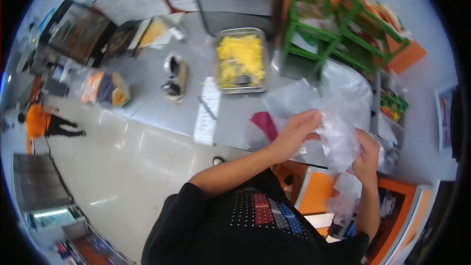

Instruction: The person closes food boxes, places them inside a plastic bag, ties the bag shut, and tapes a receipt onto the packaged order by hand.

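Both hands hold a crumpled clear plastic bag (pixel 338 137) above the counter's front edge. My left hand (pixel 298 135) grips its left side, fingers bent over the film. On the bag's right side my right hand (pixel 367 154) is closed on the plastic. More clear plastic (pixel 348 83) lies on the counter behind the bag. A dark pink cloth or piece (pixel 265 125) is beside my left hand. Farther back stands a clear tray of yellow pieces (pixel 240 61) with a small dark object on them.
Green stacked baskets (pixel 314 34) stand at the back right. A paper strip with a pen (pixel 208 113), a metal-and-black item (pixel 172 76) and a bread bag (pixel 105 88) lie leftward. Open orange drawers (pixel 314 191) are below. A person in orange (pixel 38 120) is far left.
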{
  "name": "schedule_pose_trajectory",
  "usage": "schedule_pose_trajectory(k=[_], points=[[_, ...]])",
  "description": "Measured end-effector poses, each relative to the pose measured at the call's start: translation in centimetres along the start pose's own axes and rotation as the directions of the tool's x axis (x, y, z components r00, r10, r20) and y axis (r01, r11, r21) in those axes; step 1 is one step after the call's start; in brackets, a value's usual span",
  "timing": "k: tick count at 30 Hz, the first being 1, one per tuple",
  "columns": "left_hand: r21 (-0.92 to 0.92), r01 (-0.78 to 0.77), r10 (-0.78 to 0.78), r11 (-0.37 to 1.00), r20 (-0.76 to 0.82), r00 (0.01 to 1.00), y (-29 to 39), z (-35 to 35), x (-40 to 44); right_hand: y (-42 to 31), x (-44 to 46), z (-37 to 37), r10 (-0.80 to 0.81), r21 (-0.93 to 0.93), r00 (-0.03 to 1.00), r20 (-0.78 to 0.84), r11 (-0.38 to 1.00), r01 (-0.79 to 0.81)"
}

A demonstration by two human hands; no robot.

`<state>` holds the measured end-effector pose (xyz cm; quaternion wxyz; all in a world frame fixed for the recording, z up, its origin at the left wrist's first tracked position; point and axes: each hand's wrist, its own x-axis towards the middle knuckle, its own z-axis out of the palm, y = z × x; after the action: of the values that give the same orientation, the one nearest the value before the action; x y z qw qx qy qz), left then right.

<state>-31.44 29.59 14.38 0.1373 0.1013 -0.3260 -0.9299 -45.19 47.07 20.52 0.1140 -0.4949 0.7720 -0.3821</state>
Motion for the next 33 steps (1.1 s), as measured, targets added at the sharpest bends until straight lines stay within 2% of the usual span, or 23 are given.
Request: schedule_pose_trajectory(k=[1,3,4,6,8,10,12,13,17,19,23,26,28,29,31,32,33], points=[[0.296,-0.199,0.186,0.934,0.071,0.98,1.8,-2.8,-2.5,-0.9,0.9,1.7,0.011,0.128,0.996,0.084,0.991,-0.022],[0.549,-0.374,0.457,0.747,-0.016,0.889,4.0,-7.7,-7.6,-4.2,2.8,5.9,0.0,0.317,0.977,0.214,0.946,-0.07],[0.67,-0.416,0.582,0.615,-0.03,0.813,5.1,-10.1,-10.3,-6.7,3.9,8.9,0.088,0.422,0.945,0.314,0.879,-0.222],[0.629,-0.388,0.549,0.674,-0.076,0.832,7.1,-14.6,-16.1,-12.2,5.4,15.2,0.231,0.534,0.809,0.541,0.649,-0.543],[0.554,-0.381,0.525,0.74,-0.121,0.843,9.6,-17.7,-21.5,-16.5,6.1,21.7,0.043,0.597,0.754,0.656,0.582,-0.552],[0.435,-0.396,0.514,0.809,-0.194,0.836,12.0,-19.7,-27.3,-20.1,6.6,27.8,-0.043,0.552,0.614,0.788,0.488,-0.676],[0.445,-0.357,0.514,0.822,-0.308,0.801,14.3,-21.5,-32.9,-24.9,7.1,32.3,-0.074,0.487,0.502,0.862,0.398,-0.777],[0.468,-0.336,0.522,0.817,-0.354,0.776,15.8,-22.6,-35.1,-27.0,7.7,34.4,-0.113,0.462,0.453,0.884,0.351,-0.815],[0.611,-0.367,0.665,0.701,-0.377,0.644,18.7,-25.6,-41.0,-30.7,9.5,40.8,-0.15,0.351,0.318,0.936,0.32,-0.88],[0.588,-0.357,0.674,0.726,-0.503,0.542,21.6,-27.2,-44.1,-33.7,10.6,45.2,-0.153,0.281,0.243,0.958,0.326,-0.903],[0.573,-0.314,0.654,0.757,-0.649,0.39,26.2,-29.2,-46.4,-36.9,12.3,51.0,-0.138,0.265,0.232,0.963,0.316,-0.911],[0.709,-0.311,0.774,0.633,-0.576,0.264,30.8,-32.9,-48.5,-40.8,15.5,57.2,-0.146,0.277,0.239,0.96,0.359,-0.891],[0.742,-0.352,0.821,0.57,-0.521,0.233,34.3,-35.1,-49.2,-42.9,17.7,60.4,-0.147,0.301,0.263,0.953,0.425,-0.854],[0.754,-0.373,0.841,0.541,-0.496,0.216,36.1,-36.0,-49.5,-43.8,18.9,61.9,-0.179,0.301,0.248,0.952,0.405,-0.863],[0.909,-0.051,0.876,0.414,-0.383,0.292,39.9,-38.0,-50.8,-45.7,21.2,64.9,-0.257,0.311,0.227,0.939,0.358,-0.881],[0.946,0.105,0.878,0.308,-0.325,0.351,42.4,-39.4,-51.7,-47.5,22.4,66.6,-0.263,0.35,0.265,0.928,0.364,-0.863],[0.953,0.126,0.897,0.275,-0.301,0.323,44.6,-40.3,-52.0,-49.1,23.6,67.9,-0.26,0.383,0.301,0.917,0.376,-0.844]])
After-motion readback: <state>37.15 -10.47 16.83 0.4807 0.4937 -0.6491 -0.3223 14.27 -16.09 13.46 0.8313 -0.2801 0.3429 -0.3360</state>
